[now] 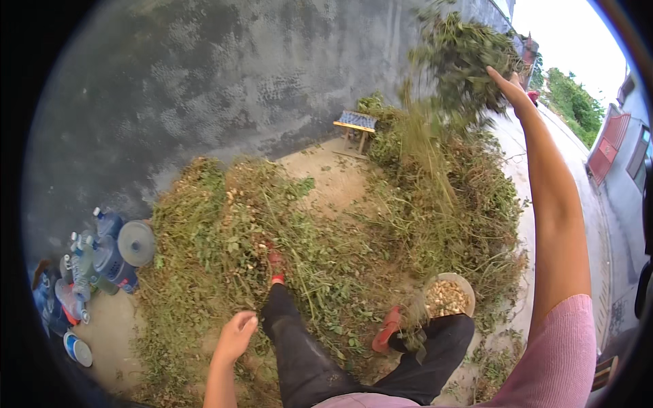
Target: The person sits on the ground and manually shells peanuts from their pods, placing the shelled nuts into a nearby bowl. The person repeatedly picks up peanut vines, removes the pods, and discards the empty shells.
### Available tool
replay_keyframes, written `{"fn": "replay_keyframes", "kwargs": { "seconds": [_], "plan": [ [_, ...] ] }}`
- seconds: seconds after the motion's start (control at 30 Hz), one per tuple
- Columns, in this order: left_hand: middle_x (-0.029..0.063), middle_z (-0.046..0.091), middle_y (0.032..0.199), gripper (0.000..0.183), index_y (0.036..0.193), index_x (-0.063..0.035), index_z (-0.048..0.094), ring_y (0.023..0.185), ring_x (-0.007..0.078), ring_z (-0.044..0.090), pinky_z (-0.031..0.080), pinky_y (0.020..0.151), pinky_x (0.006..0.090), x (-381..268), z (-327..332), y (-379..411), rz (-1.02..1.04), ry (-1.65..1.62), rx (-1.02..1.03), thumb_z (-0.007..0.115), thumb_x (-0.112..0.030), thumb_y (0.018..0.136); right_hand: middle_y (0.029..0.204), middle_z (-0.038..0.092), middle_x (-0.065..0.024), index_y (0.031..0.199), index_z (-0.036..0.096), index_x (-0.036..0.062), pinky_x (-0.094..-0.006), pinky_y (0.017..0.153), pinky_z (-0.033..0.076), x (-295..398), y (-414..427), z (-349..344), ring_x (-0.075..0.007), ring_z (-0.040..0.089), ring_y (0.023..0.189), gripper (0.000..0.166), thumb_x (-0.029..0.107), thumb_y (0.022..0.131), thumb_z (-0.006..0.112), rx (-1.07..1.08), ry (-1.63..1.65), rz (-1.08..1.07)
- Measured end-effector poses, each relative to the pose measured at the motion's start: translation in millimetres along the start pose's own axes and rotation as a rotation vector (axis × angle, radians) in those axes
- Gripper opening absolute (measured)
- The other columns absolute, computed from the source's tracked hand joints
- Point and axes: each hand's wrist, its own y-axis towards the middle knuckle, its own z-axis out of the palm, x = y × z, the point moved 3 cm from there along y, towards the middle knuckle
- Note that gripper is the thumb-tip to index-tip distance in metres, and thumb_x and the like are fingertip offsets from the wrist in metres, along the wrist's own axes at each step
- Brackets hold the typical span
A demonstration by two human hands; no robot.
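Observation:
My right arm stretches far out to the upper right. Just beyond my right hand is a blurred bundle of leafy peanut plants, up in the air against the grey wall. The thumb sticks out, but whether the fingers still grip the stems I cannot tell. Loose strands trail below the bundle over a heap of peanut plants. Low on the left, my left hand has its fingers loosely curled, with nothing seen in it. It is above another spread of plants, where pale peanut pods show.
A bowl of picked peanuts stands by my right knee. My red shoes are among the plants. A small wooden stool is near the wall. Plastic bottles crowd the left; a concrete road runs along the right.

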Motion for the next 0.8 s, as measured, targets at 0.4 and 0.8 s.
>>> {"fn": "replay_keyframes", "kwargs": {
  "seconds": [0.4, 0.8],
  "plan": [
    [0.0081, 0.063, 0.1, 0.03, 0.116, -0.0025, 0.054, 0.086, 0.0159, 0.062, 0.046, 0.073, 0.0276, 29, 72, -33, -0.131, -0.123, 0.34, 0.049, -0.024, 0.095, 0.117, 0.06, -0.0181, 0.12, 0.056, 0.0024, -0.0378, 0.096, 0.042, -173, -434, 31, -0.0318, 0.056, 0.11, 0.044, 0.032, 0.087, 0.058, 1.259, -0.208, -0.068],
    [0.0069, 0.064, 0.097, 0.031, 0.115, -0.0032, 0.055, 0.086, 0.0159, 0.062, 0.047, 0.077, 0.0277, -40, 66, -124, 0.089, -0.201, 0.348, 0.049, -0.026, 0.096, 0.107, 0.062, -0.0116, 0.127, 0.048, -0.0032, -0.0314, 0.086, 0.048, -184, -452, -70, -0.0187, 0.061, 0.096, 0.043, 0.018, 0.091, 0.056, 1.022, 0.059, 0.102]
  ]
}}
